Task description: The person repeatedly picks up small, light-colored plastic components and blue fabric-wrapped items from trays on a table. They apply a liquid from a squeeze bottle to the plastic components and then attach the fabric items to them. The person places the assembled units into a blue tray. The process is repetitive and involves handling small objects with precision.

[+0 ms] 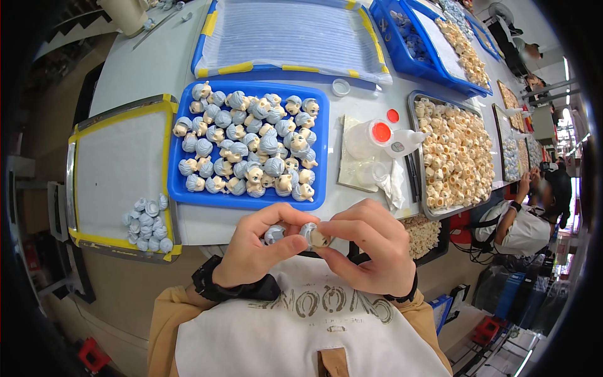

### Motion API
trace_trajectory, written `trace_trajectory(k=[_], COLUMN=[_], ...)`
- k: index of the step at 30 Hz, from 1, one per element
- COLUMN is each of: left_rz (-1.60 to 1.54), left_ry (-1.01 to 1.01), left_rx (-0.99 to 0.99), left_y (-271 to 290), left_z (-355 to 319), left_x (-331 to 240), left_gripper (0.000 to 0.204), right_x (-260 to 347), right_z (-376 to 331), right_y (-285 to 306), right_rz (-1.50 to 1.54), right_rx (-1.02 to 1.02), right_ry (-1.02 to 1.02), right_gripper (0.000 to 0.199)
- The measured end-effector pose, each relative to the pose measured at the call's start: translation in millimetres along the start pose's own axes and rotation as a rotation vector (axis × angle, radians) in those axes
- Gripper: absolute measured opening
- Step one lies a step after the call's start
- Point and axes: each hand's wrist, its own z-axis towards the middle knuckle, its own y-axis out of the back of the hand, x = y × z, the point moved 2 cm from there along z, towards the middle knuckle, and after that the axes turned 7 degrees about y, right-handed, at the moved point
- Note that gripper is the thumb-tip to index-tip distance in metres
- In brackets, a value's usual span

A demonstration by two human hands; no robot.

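Note:
Close to my body, past the table's near edge, both hands meet on a small doll head (pixel 318 239) with a beige face and a pale blue hair part. My left hand (pixel 267 242) pinches its blue side and also has a second pale blue hair piece (pixel 274 234) tucked in its curled fingers. On the beige side grip the thumb and fingers of my right hand (pixel 374 245). Just beyond, a blue tray (pixel 173 182) holds many blue-haired doll heads (pixel 237 99). Whether the two parts of the held head are fully pressed together I cannot tell.
At left, a yellow-taped frame (pixel 75 182) bears loose blue hair pieces (pixel 149 226). Right of the tray stand bottles with red marks (pixel 370 138), a crumpled tissue (pixel 394 185) and a metal tray (pixel 429 212) of beige face parts. Blue bins (pixel 433 75) stand behind. A co-worker (pixel 521 220) sits far right.

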Motion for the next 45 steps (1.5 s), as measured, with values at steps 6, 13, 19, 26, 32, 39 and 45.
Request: trace_trajectory(k=[6, 13, 19, 26, 32, 39, 45], left_rz=[-0.306, -0.399, -0.33, -0.279, -0.29, -0.8, -0.706], left_ry=[0.14, 0.229, 0.239, 0.221, 0.235, 0.15, 0.115], left_rx=[0.002, -0.05, 0.008, 0.099, 0.133, 0.026, 0.185], left_y=[3, -8, -5, -8, -8, 4, -1], left_z=[-1, 1, 0, 1, 5, 19, 13], left_x=[12, 11, 17, 17, 14, 0, 0], left_gripper=[0.03, 0.032, 0.033, 0.033, 0.047, 0.044, 0.053], right_x=[1, -9, -13, -14, -22, -17, -61], right_z=[6, 0, 2, -1, -1, -26, -91], right_y=[-8, -30, -28, -21, -17, 28, 110], right_rz=[-0.14, -0.313, -0.246, -0.215, -0.208, -0.265, -0.734], right_rx=[-0.03, -0.143, -0.09, -0.076, 0.019, -0.328, -0.427], right_ry=[0.104, 0.126, 0.114, 0.12, 0.063, -0.23, -0.706], right_gripper=[0.042, 0.042, 0.032, 0.032, 0.051, 0.087, 0.038])
